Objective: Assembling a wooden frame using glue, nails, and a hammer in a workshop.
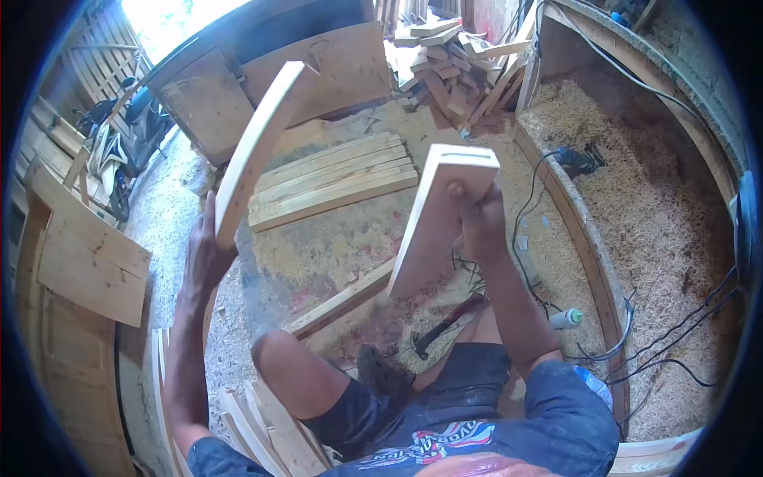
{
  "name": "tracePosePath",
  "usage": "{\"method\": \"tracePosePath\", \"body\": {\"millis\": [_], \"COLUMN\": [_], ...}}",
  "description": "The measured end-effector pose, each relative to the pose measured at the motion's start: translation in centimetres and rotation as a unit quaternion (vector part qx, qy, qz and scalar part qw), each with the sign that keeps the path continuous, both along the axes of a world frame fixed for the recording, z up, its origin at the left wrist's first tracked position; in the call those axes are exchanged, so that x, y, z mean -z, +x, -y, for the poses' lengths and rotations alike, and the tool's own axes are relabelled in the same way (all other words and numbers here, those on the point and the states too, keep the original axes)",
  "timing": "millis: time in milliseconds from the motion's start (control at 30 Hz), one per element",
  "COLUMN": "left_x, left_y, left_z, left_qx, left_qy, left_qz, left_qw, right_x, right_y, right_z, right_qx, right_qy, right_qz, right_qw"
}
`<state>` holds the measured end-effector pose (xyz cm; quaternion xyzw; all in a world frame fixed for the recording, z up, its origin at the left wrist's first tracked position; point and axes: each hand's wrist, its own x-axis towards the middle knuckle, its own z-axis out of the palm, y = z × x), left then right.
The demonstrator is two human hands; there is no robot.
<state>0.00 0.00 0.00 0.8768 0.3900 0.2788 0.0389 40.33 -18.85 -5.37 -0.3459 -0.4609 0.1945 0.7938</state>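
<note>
My left hand [208,253] is closed around the lower end of a pale wooden plank [258,151], which tilts up and away to the right. At the right, my right hand [482,225] grips a wide wooden board [433,230] near its upper end. A narrow slot shows in that end, and the board slants down toward the floor. The two pieces are held apart. Below them a wooden beam [342,300] lies on the floor, and a hammer [449,326] rests between my legs.
Several planks [334,181] lie side by side ahead. A wood pile [449,67] stands at the back, beside a wooden cabinet [318,75]. Shavings [636,238] fill the right side behind a low wooden edge [568,207]. Cables [668,362] and a bottle [566,319] lie near my right arm.
</note>
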Motion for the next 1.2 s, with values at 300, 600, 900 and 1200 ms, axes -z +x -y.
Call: {"method": "tracePosePath", "body": {"millis": [300,600,900,1200], "left_x": [2.0,4.0,-1.1,0.6], "left_y": [-4.6,-5.1,10.8,12.8], "left_z": [16.3,18.1,13.4,13.0], "left_qx": [-0.058,-0.022,0.058,-0.015], "left_qy": [0.227,0.132,-0.311,-0.238], "left_qz": [-0.196,-0.121,-0.200,-0.209], "left_qw": [0.952,0.984,0.927,0.948], "right_x": [-2.2,4.9,5.5,15.8], "right_y": [-3.1,-4.8,-5.5,-2.2], "right_z": [0.1,-2.4,-1.1,0.5], "right_qx": [-0.272,-0.267,-0.298,-0.293], "right_qy": [-0.156,0.009,-0.028,-0.201], "right_qz": [0.022,0.225,0.216,-0.078], "right_qw": [0.949,0.937,0.929,0.931]}}
